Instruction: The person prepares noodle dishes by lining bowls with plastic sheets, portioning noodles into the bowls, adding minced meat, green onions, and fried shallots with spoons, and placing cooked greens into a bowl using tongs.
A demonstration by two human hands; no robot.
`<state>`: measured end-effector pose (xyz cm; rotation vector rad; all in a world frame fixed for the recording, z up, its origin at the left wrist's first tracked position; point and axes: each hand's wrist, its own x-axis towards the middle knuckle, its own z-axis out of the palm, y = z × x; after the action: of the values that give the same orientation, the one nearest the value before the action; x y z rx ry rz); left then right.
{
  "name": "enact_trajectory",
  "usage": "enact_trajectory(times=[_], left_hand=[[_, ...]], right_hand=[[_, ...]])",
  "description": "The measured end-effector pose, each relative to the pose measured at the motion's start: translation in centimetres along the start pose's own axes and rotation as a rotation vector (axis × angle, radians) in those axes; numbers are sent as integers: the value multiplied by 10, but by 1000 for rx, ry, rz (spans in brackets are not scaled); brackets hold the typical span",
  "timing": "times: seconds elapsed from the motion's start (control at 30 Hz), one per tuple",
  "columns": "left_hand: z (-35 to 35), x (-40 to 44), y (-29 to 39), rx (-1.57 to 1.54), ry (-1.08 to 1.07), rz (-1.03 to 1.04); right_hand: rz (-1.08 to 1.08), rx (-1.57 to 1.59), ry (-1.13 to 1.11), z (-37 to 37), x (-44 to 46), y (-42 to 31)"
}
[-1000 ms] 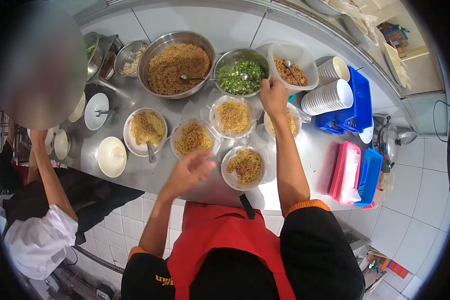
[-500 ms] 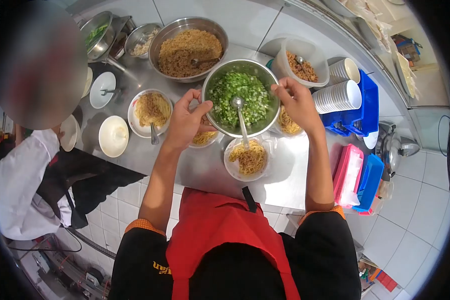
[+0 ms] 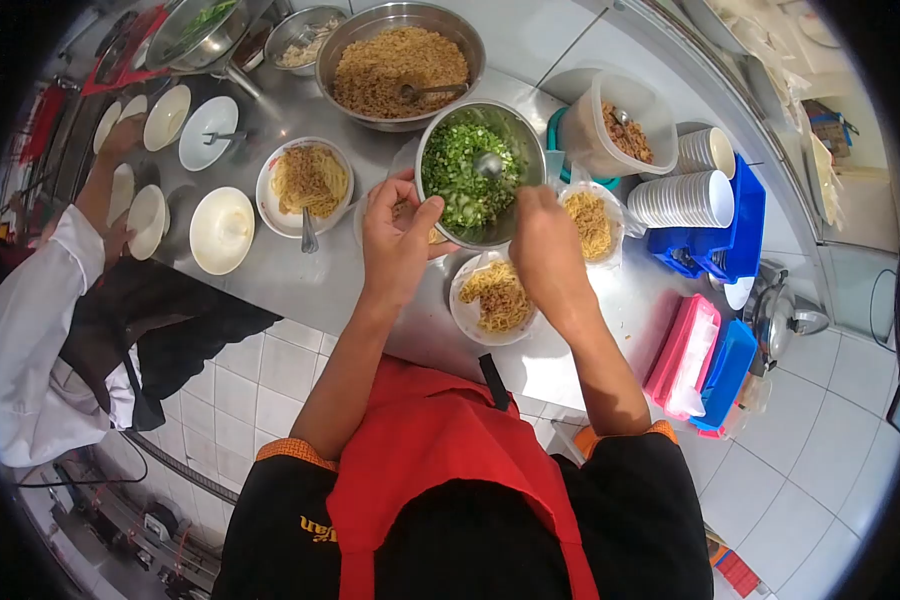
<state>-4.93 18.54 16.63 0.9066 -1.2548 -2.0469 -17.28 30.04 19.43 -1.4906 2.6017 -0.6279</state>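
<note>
Head | steel bowl (image 3: 522,137) in left fingers (image 3: 394,193) | spoon (image 3: 488,165) in right fingers (image 3: 530,218)

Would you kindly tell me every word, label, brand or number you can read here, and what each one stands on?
No text can be read with certainty.
Yellow lettering on the black shirt: too small and blurred to quote.
Metal bowl of chopped greens: no writing shows.
Elsewhere: nothing legible.
</note>
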Motion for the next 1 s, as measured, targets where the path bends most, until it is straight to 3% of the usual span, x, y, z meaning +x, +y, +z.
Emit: enact_trajectory(times=[0.13,0.23,0.33,0.37,0.43,0.6,0.77,0.9,0.97,1.0], left_hand=[[-1,-5,-5,61,3,55],[0,-10,-2,93,16,69],[-11,-14,-2,100,77,57],[-15,-16,-3,88,98,55],[-22,-20,-3,34,140,61],[-56,-35,7,-99,237,-22],[-111,-67,11,-105,351,-125],[-145,-119,11,-77,409,-200],[-158,-142,2,-117,424,-220],[-162,-148,-1,-151,429,-238]], right_hand=[[68,-6,64,3,12,-5],[-26,162,69,19,18,-15],[133,650,-129,33,18,-22],[127,654,-135,38,20,-19],[277,1024,-392,40,26,-16],[471,1209,-608,23,43,-37],[349,1208,-721,20,69,-72],[302,1088,-685,44,96,-94],[-138,695,-228,93,103,-96],[-137,694,-232,115,105,-99]])
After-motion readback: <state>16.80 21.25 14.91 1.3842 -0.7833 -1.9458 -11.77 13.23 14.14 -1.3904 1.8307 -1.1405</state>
